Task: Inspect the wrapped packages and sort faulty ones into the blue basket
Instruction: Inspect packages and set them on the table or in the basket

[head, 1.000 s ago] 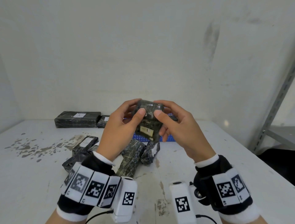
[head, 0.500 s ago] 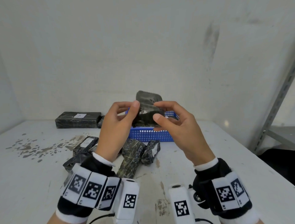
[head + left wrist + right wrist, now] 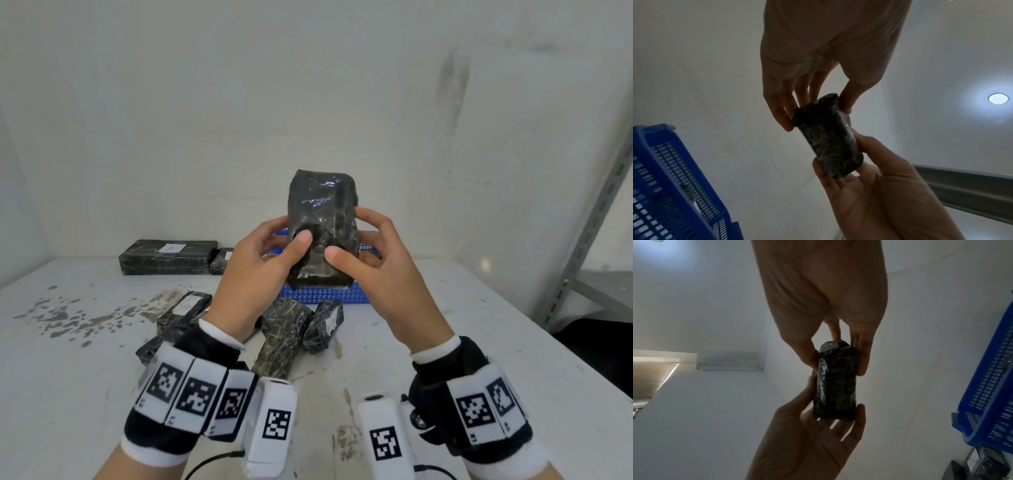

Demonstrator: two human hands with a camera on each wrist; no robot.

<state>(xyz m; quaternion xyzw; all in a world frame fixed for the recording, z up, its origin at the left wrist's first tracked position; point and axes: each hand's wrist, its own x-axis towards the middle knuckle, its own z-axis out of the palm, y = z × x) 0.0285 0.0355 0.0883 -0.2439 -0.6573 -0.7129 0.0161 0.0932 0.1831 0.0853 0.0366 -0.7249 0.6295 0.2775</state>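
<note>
While upright between both hands, package.

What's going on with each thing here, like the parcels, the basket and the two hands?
Held parcel: upright, lifted above the table.
Left hand: grips the parcel.
Right hand: grips the parcel.
Blue basket: on the table, behind the hands.
Loose parcels: lying on the table.
Long parcel: lying flat by the wall.

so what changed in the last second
Both hands, left hand and right hand, raised the package and turned it upright; the pale label it showed earlier now faces away. Both hands still grip it. The basket and the packages on the table stayed put.
</note>
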